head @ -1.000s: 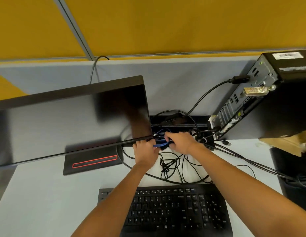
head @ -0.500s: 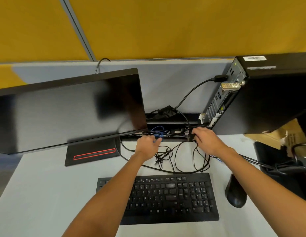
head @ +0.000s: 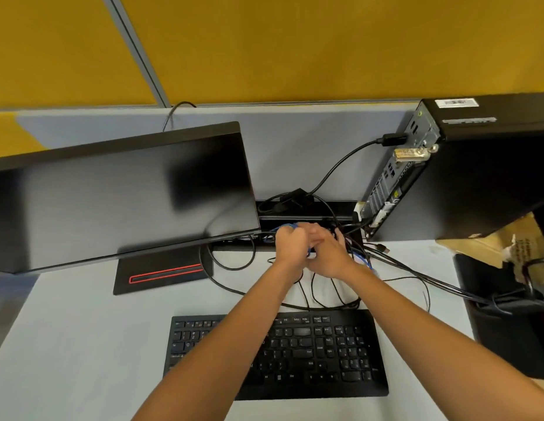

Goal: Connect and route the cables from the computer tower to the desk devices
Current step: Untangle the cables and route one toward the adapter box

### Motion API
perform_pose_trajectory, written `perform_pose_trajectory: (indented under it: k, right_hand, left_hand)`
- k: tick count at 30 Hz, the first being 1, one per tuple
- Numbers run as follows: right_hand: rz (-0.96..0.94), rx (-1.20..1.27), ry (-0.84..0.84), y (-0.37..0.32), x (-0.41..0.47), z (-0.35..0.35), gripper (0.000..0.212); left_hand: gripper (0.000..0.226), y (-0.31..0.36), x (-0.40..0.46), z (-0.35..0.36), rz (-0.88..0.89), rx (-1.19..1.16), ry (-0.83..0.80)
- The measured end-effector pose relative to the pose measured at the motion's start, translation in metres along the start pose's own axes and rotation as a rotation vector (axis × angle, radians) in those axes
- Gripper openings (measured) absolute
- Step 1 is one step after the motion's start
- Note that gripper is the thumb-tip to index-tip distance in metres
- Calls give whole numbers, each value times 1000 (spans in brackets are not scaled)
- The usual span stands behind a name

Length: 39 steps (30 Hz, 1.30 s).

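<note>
The black computer tower (head: 477,177) stands at the back right with its rear ports facing left; a black cable (head: 340,165) runs from its top port down to the cable slot (head: 307,208) in the desk. A blue cable (head: 363,262) and several black cables (head: 325,296) lie tangled behind the keyboard. My left hand (head: 290,246) grips the blue cable near the slot. My right hand (head: 328,253) lies against the left one, fingers over the same cables; what it holds is blurred. The monitor (head: 122,192) stands at the left on its red-trimmed base (head: 161,271).
A black keyboard (head: 295,354) lies in front of me. A cardboard box (head: 492,238) and a dark pad (head: 507,314) with more cables sit at the right edge. A grey partition (head: 295,141) backs the desk.
My right hand has moved left from beside the tower to meet my left hand at the blue cable. The camera has shifted slightly, and the mouse is out of sight.
</note>
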State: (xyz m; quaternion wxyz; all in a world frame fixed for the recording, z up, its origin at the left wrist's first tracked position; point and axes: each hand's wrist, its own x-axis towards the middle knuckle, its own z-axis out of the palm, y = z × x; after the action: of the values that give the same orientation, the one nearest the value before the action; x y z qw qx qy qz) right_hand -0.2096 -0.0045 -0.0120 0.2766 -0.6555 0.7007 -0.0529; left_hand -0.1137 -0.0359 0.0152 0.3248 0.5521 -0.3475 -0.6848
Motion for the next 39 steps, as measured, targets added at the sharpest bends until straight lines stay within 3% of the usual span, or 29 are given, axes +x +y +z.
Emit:
perform_pose_trajectory:
  k: [2, 5, 8, 11, 14, 16, 19, 21, 25, 29, 31, 35, 37, 39]
  right_hand:
    - [37, 192, 30, 0, 4, 8, 46]
    - [35, 325, 134, 6, 3, 20, 15]
    - [1, 283, 148, 2, -6, 21, 27]
    - [68, 457, 271, 3, -25, -7, 41]
    - [32, 451, 434, 9, -45, -43, 40]
    - [-39, 325, 480, 8, -52, -55, 34]
    - [-102, 193, 356, 5, -57, -49, 14]
    - [-68, 181, 183, 10, -58, -46, 13]
    - [105, -45, -374, 34, -72, -54, 12]
    - [212, -75, -491, 39, -80, -38, 16]
    - [221, -110, -527, 34, -77, -18, 26]
    - [267, -96, -616, 22, -69, 8, 47]
    - [255, -83, -438, 19, -62, 10, 46]
    - [160, -143, -160, 14, -58, 7, 48]
  left_hand:
    - [12, 5, 0, -1, 2, -135, -34]
    - [8, 6, 6, -10, 135, 2, -81]
    - [21, -7, 30, -32, 205, 199, -22]
    - [28, -25, 45, -55, 71, 432, 0]
    - [46, -44, 50, -65, 42, 1002, -204]
    - [42, -48, 43, -58, 121, 1292, -250]
    - [21, -47, 29, -34, 270, 1118, -131]
    - [31, -40, 28, -31, 311, 1084, -3]
    - [65, -38, 33, -82, 111, 1600, 102]
    - [40, -48, 26, -141, 161, 1658, 223]
    - [32, -48, 24, -152, 195, 1712, 136]
    - [24, -40, 15, -138, 292, 1587, -96]
    - [11, -39, 10, -120, 394, 1461, -130]
    - [11, -38, 8, -104, 440, 1303, -150]
